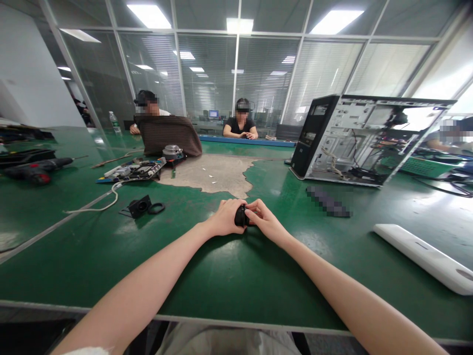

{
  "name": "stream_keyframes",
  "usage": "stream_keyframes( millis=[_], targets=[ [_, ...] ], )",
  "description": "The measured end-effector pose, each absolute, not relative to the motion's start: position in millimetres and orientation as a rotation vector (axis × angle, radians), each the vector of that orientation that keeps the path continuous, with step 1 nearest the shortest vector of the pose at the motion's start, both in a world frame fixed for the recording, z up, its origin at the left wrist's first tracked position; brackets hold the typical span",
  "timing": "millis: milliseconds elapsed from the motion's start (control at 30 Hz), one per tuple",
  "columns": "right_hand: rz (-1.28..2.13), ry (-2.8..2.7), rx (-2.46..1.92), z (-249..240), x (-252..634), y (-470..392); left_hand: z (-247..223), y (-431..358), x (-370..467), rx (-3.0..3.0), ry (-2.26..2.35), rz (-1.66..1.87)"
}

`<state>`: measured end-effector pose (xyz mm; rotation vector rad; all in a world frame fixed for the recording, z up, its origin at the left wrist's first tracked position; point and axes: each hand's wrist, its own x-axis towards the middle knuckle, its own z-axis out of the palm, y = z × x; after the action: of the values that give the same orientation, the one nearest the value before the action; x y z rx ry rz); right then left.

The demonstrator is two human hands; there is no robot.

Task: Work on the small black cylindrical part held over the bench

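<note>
A small black rounded part (241,217), whose exact kind I cannot make out, is between my hands just above the green tabletop. My left hand (226,217) wraps round it from the left, with its back turned up. From the other side my right hand (264,219) has thumb and fingers pinched on the part's right edge. The fingers partly cover it. Off to the left on the table lie a black square housing (140,206) and a black ring (156,208).
An opened computer case (318,138) stands at the right, behind a dark pixelated object (328,201) and a white panel (421,254). Circuit boards (133,170), a brown cover (168,135) and a power drill (37,170) occupy the left. Other people (240,123) sit across the table.
</note>
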<state>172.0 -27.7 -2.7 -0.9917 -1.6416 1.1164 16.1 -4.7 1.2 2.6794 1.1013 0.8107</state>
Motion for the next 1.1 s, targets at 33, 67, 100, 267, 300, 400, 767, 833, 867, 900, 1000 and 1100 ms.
stream_keyframes(
  millis=[33,67,100,267,300,400,767,833,867,900,1000,1100],
  targets=[
    [1.101,-1.646,-1.010,-3.9,172.0,-26.6,1.2,-4.6,16.2,2.682,1.100,0.811],
    [1.089,-1.651,-1.029,-4.9,172.2,-25.7,1.1,-4.5,16.2,2.685,1.096,0.810],
    [1.079,-1.655,-1.047,-5.6,172.6,-25.1,0.9,-4.3,16.1,2.689,1.091,0.811],
    [1.065,-1.712,-1.019,-3.8,174.4,-27.9,-1.0,-2.9,15.1,2.700,1.085,0.820],
    [1.073,-1.722,-0.978,-2.8,174.7,-29.4,-1.2,-2.7,14.9,2.701,1.083,0.821],
    [1.112,-1.729,-0.880,-0.4,175.2,-33.2,-1.3,-2.6,15.0,2.698,1.081,0.815],
    [0.993,-1.681,-1.073,-8.3,175.5,-23.8,0.4,-4.2,15.4,2.678,1.093,0.805],
    [1.021,-1.699,-1.068,-6.8,176.3,-25.6,0.3,-4.1,15.3,2.682,1.095,0.807],
    [1.037,-1.711,-1.049,-5.6,176.6,-27.1,0.2,-4.0,15.3,2.685,1.093,0.810],
    [1.055,-1.718,-1.018,-4.2,176.8,-28.8,0.2,-3.8,15.2,2.688,1.088,0.813],
    [1.125,-1.717,-0.914,-0.3,176.5,-33.4,0.1,-3.5,15.2,2.693,1.080,0.814],
    [1.119,-1.688,-0.911,0.2,175.3,-33.7,0.4,-3.9,15.5,2.688,1.085,0.808]
  ],
)
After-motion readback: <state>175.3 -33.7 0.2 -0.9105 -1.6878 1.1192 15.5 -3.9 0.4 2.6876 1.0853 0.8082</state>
